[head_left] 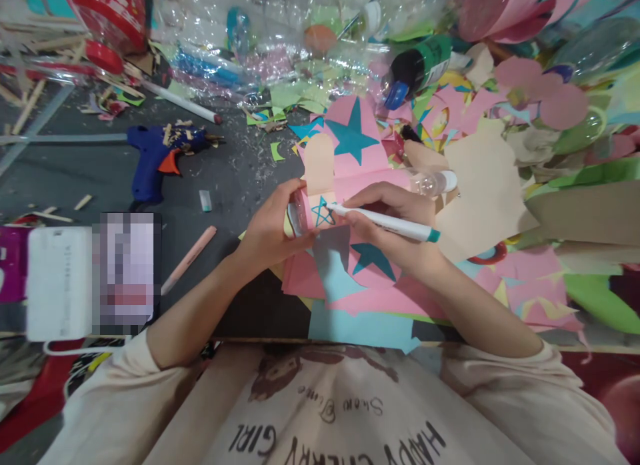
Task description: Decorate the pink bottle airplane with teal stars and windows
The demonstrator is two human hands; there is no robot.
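My left hand (pixel 267 221) is wrapped around the base end of a clear plastic bottle (pixel 425 183), which lies sideways with its white cap to the right. Pink paper covers the bottle's body, and a rounded cream paper piece (pixel 320 159) sits against it. Pinched in my right hand (pixel 400 208) is a white marker (pixel 390 223) with a teal end. Its tip touches a cream patch on the bottle, at a star outline (pixel 323 211) drawn in teal. Teal paper stars lie on pink paper, one above the bottle (pixel 353 135) and another below (pixel 374 259).
A blue glue gun (pixel 147 158), a peach marker (pixel 190 258), a marker cap (pixel 205 201) and a white box-like device (pixel 59 285) are at left. Plastic bottles, a green glue bottle (pixel 423 65) and paper scraps crowd the back. Cream paper (pixel 483 191) lies at right.
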